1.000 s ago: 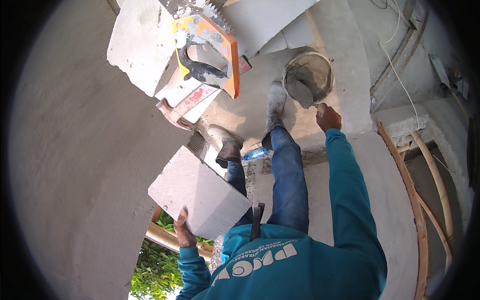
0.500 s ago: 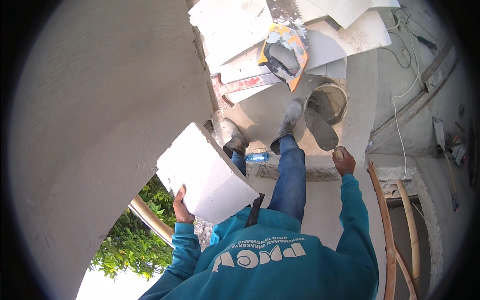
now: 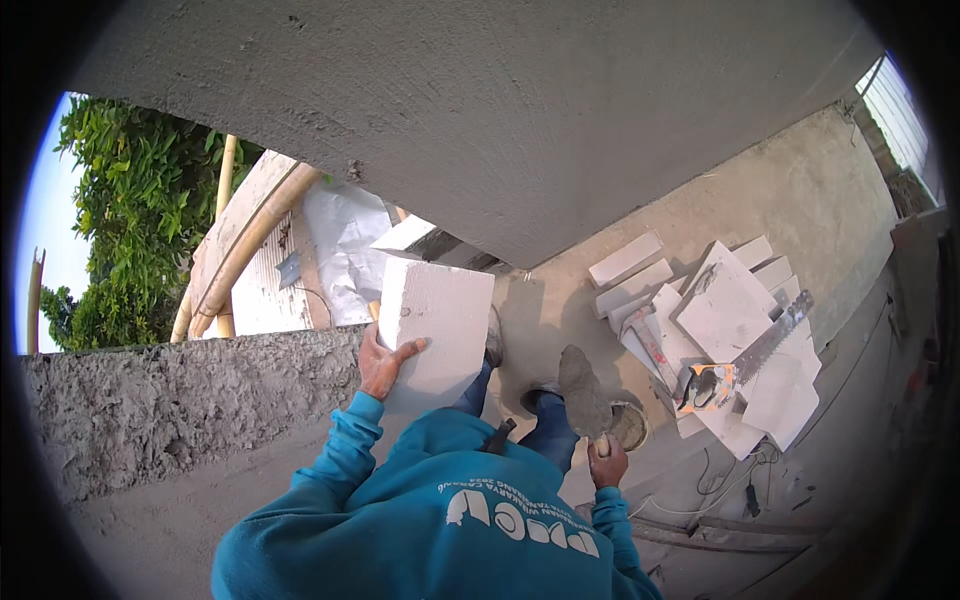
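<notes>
A white lightweight concrete block (image 3: 440, 320) is gripped at its left side by my left hand (image 3: 383, 366), the thumb lying across its face. My right hand (image 3: 607, 464) is wrapped round the handle of a trowel (image 3: 584, 390), whose blade carries a heap of grey wet mortar. Just to the right of the blade stands a bucket (image 3: 642, 428) with grey mortar in it, partly hidden by the trowel. Both boots are partly covered by the block and the trowel.
Several white blocks (image 3: 725, 310) lie piled at the right, bearing a hand saw (image 3: 770, 340) and a hammer (image 3: 648, 345). A grey plastered wall (image 3: 480, 120) spans the top. A rough mortar-topped wall edge (image 3: 180, 400) runs left, beyond it bamboo poles (image 3: 260, 230). Cables (image 3: 715, 480) lie lower right.
My view has swung left, so the block pile and bucket now appear farther right and lower. The block stands more upright in my left hand. My right hand still holds the loaded trowel.
</notes>
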Demonstrator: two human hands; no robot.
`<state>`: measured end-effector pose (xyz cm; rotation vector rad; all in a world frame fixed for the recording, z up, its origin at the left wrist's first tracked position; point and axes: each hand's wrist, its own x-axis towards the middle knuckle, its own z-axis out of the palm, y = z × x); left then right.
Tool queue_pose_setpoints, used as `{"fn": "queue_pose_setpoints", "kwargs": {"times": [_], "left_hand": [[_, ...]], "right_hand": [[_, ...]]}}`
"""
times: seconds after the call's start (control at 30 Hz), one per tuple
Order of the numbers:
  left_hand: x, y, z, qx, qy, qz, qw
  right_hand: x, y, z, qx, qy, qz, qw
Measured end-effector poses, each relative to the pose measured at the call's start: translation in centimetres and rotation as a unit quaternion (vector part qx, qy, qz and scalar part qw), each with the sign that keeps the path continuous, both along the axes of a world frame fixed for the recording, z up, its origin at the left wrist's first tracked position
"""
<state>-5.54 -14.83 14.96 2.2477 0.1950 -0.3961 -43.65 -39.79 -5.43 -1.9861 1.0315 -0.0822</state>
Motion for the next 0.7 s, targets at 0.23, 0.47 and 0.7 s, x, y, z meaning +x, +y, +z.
{"fn": "queue_pose_setpoints", "kwargs": {"times": [0.23,0.47,0.7], "left_hand": [[1.7,12.1,0.7,-0.018,-0.090,0.203,0.975],[4.3,17.9,1.0,0.037,-0.128,0.259,0.957],[4.2,20.7,-1.4,0.008,-0.086,0.280,0.956]], "right_hand": [[17.9,3.5,1.6,0.080,0.012,0.171,0.982],[32.5,13.8,-1.5,0.069,0.007,0.120,0.990],[42.1,18.6,0.9,-0.050,0.018,0.038,0.998]]}}
